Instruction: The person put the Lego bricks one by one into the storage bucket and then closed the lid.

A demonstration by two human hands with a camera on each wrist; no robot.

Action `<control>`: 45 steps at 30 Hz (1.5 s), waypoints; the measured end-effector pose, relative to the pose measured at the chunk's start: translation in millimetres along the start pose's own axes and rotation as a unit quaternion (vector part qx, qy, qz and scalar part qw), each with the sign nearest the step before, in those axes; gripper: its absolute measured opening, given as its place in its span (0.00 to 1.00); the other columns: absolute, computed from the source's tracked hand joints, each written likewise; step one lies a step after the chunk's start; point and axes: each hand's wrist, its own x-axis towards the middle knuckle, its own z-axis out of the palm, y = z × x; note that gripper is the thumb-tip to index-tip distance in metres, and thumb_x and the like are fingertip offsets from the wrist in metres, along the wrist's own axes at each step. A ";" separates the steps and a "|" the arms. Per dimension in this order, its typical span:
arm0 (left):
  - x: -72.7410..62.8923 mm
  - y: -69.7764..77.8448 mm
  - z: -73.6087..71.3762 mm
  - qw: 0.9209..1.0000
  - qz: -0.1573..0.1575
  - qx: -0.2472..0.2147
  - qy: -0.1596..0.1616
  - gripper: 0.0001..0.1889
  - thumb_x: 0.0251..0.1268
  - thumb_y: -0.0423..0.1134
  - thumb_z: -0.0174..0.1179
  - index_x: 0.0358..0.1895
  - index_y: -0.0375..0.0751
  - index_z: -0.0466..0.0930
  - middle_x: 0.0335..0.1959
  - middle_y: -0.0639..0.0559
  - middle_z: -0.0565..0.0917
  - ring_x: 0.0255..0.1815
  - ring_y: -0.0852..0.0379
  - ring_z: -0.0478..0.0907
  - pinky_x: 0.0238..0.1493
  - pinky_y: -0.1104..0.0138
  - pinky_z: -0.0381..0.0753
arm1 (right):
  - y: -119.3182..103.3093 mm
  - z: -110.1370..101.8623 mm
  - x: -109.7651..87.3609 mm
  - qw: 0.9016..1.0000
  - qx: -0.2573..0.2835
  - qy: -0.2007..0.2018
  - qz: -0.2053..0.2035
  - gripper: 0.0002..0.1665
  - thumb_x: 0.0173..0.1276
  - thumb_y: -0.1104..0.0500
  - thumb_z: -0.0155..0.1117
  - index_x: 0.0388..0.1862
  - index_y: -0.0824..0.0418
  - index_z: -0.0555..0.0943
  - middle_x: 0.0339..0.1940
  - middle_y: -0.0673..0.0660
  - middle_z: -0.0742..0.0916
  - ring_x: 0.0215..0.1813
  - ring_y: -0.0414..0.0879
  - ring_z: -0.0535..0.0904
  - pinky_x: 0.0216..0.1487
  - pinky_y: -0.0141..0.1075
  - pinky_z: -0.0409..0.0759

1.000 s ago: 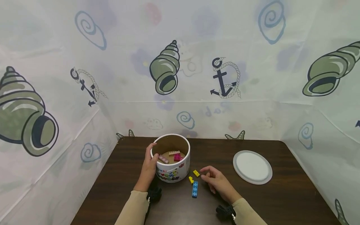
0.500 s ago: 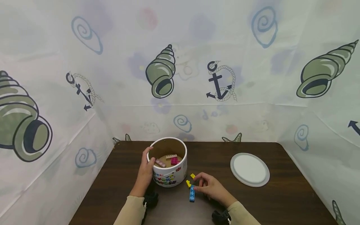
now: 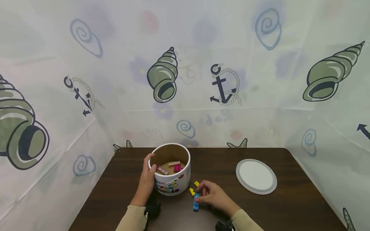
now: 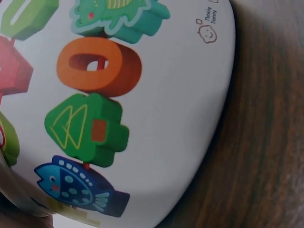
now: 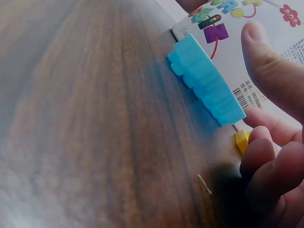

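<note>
My left hand (image 3: 146, 183) holds a white printed tub (image 3: 185, 175) by its left rim, the thumb over the near edge. Inside lie a magenta toy brick (image 3: 177, 168), a light pink one (image 3: 163, 170) and a cream one (image 3: 174, 163). To the right of the tub, my right hand (image 3: 215, 196) reaches low over a blue toy brick (image 3: 196, 206). Its thumb overlaps the brick in the head view but stands apart from it in the right wrist view, where the index fingertip is right at the brick's end. Two small yellow bricks (image 3: 192, 192) lie just beyond.
A round white lid (image 3: 256, 176) lies flat on the right of the dark wooden table (image 3: 292, 199). White cloth walls (image 3: 196, 122) with shell and anchor prints surround the table at the back and sides. The left wrist view shows mostly the tub's printed side (image 4: 180, 95).
My right hand has moved left, from beside the yellow bricks to over the blue brick. My left hand keeps its hold on the tub. The head view has shifted slightly.
</note>
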 end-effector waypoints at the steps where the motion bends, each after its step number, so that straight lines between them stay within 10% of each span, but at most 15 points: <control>1: 0.0 0.8 -0.4 1.000 -0.001 0.002 0.000 0.27 0.86 0.48 0.44 0.82 0.65 0.56 0.85 0.45 0.59 0.81 0.34 0.64 0.79 0.27 0.57 | -0.4 0.1 0.4 1.000 -0.006 -0.002 -0.004 0.21 0.63 0.48 0.85 0.50 0.51 0.85 0.28 0.48 0.79 0.22 0.40 0.70 0.21 0.31 0.68; 45: 0.4 6.2 4.8 1.000 -0.003 0.005 0.002 0.29 0.85 0.52 0.44 0.83 0.63 0.55 0.85 0.42 0.59 0.82 0.33 0.62 0.80 0.25 0.53 | -7.5 -9.7 -7.7 0.998 -0.051 -0.037 -0.018 0.21 0.64 0.55 0.85 0.53 0.50 0.86 0.42 0.56 0.82 0.24 0.41 0.75 0.18 0.35 0.78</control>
